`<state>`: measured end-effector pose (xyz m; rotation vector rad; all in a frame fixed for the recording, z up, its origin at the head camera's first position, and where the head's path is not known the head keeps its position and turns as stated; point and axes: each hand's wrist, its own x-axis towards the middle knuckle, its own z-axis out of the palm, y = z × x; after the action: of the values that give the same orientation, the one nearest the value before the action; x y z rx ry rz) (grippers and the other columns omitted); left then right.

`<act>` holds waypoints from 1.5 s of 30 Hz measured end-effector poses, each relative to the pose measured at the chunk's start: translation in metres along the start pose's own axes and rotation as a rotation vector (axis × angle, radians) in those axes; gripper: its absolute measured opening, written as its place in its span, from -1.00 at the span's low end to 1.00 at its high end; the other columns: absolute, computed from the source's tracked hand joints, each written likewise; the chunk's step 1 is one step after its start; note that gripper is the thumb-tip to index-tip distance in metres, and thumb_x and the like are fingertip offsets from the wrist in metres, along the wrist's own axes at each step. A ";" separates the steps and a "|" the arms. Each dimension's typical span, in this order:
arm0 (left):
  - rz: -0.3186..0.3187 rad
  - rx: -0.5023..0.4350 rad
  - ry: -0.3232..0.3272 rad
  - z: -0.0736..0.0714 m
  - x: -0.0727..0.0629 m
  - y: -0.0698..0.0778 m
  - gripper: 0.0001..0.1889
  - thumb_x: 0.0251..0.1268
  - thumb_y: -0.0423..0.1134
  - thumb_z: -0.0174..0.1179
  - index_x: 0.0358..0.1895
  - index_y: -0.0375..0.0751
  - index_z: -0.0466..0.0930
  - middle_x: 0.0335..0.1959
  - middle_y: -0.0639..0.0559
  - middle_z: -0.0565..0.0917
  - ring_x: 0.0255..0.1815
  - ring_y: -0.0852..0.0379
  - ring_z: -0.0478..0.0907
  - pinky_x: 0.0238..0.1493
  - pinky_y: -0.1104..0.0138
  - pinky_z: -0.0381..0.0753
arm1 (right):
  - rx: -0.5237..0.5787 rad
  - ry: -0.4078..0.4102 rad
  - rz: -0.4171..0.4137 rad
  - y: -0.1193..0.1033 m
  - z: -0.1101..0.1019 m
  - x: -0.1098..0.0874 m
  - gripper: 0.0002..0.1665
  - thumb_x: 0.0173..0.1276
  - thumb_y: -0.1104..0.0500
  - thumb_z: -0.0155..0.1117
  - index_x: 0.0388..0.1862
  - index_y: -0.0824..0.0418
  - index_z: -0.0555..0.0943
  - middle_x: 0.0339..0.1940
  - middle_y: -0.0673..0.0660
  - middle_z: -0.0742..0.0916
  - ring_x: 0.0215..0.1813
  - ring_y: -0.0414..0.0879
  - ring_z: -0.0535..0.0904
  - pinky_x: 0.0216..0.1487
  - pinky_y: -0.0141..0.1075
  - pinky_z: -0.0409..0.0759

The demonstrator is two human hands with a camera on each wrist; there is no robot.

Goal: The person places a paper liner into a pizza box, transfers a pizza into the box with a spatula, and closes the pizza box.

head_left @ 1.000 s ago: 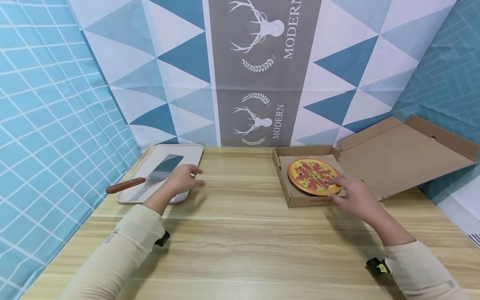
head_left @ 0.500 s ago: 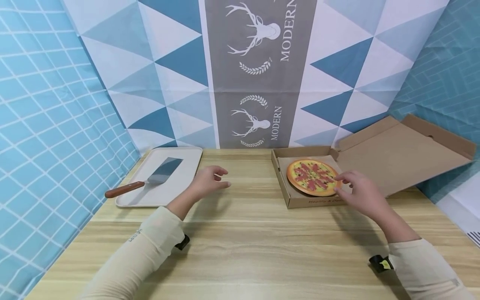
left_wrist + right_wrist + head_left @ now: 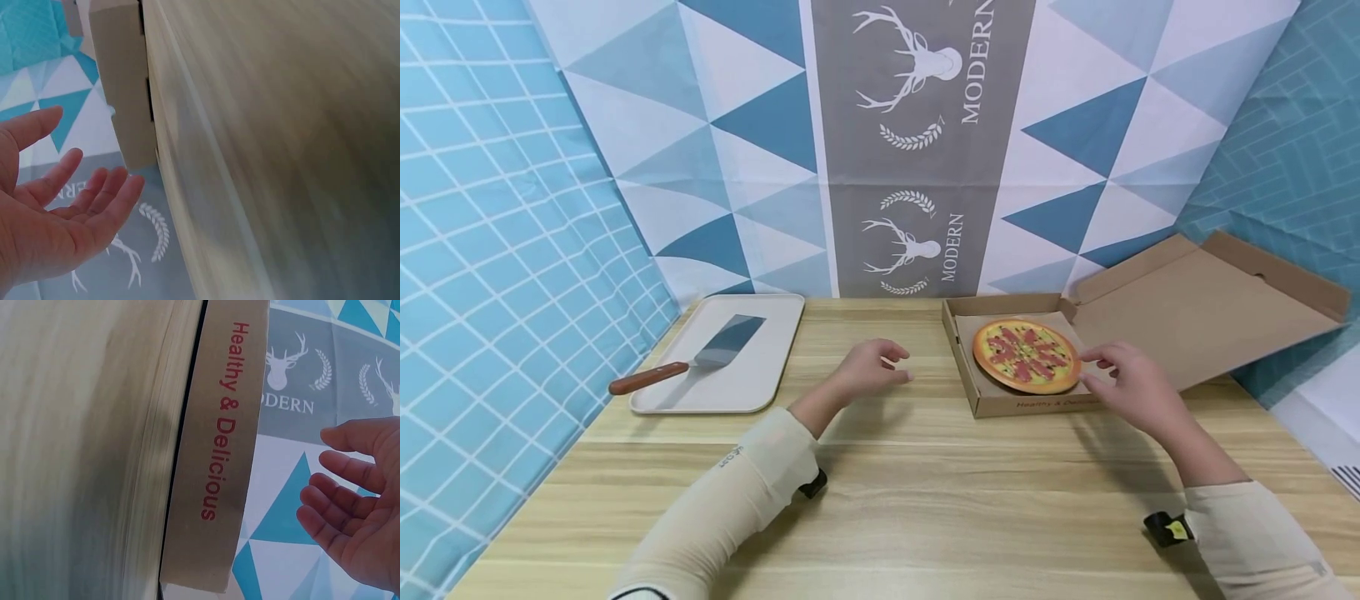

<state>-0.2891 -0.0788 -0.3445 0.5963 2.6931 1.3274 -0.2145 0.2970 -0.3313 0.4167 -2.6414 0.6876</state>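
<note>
My left hand [image 3: 867, 370] hovers over the middle of the table, fingers relaxed and apart, holding nothing. To its right a round pizza [image 3: 1026, 356] lies in a cardboard pizza box [image 3: 988, 403], whose lid is folded open to the right. My right hand [image 3: 1131, 385] is above the box's front right corner, its fingertips right at the pizza's edge in the head view. In the right wrist view its fingers [image 3: 334, 506] are loosely bent above the box wall lettered "Healthy & Delicious" [image 3: 228, 419], with nothing between them. The left wrist view shows the box's side wall [image 3: 122, 81] beyond my left fingers.
On the left, a white tray [image 3: 700, 308] holds a spatula [image 3: 730, 340] with a wide metal blade and a wooden handle reaching over the tray's edge. The box lid [image 3: 1210, 308] leans up at the right. Patterned walls [image 3: 910, 167] close off the back and sides.
My left hand has moved right, from over the tray toward the pizza box. The right hand has shifted slightly right, from over the pizza to its edge.
</note>
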 end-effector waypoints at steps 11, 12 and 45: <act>-0.095 -0.252 -0.046 0.026 0.012 0.010 -0.54 0.18 -0.33 0.35 0.14 -0.43 0.53 0.16 -0.34 0.49 -0.06 -0.06 0.59 -0.12 0.16 0.66 | 0.031 0.051 0.082 0.012 -0.010 -0.003 -0.69 0.33 0.28 0.29 -0.04 0.48 0.60 -0.15 0.39 0.58 -0.14 0.30 0.56 -0.16 0.18 0.56; -0.109 -0.280 -0.047 0.028 0.013 0.012 -0.53 0.18 -0.33 0.35 0.15 -0.43 0.52 0.17 -0.35 0.48 -0.09 -0.05 0.60 -0.13 0.15 0.67 | 0.030 0.055 0.089 0.013 -0.011 -0.003 -0.69 0.34 0.28 0.28 -0.03 0.49 0.59 -0.15 0.39 0.58 -0.14 0.29 0.56 -0.17 0.17 0.57; -0.290 -0.636 0.032 0.065 0.035 0.035 -0.69 0.22 -0.42 0.30 0.03 -0.40 0.54 -0.01 -0.18 0.60 0.07 -0.12 0.56 0.04 0.07 0.61 | 0.070 0.240 0.621 0.088 -0.068 -0.012 -0.48 0.41 -0.02 0.16 0.06 0.42 0.57 -0.37 -0.13 0.55 -0.34 -0.27 0.37 -0.48 -0.46 0.42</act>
<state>-0.2952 0.0025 -0.3538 0.1109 2.0698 1.9525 -0.2174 0.4078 -0.3167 -0.4689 -2.5074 0.9412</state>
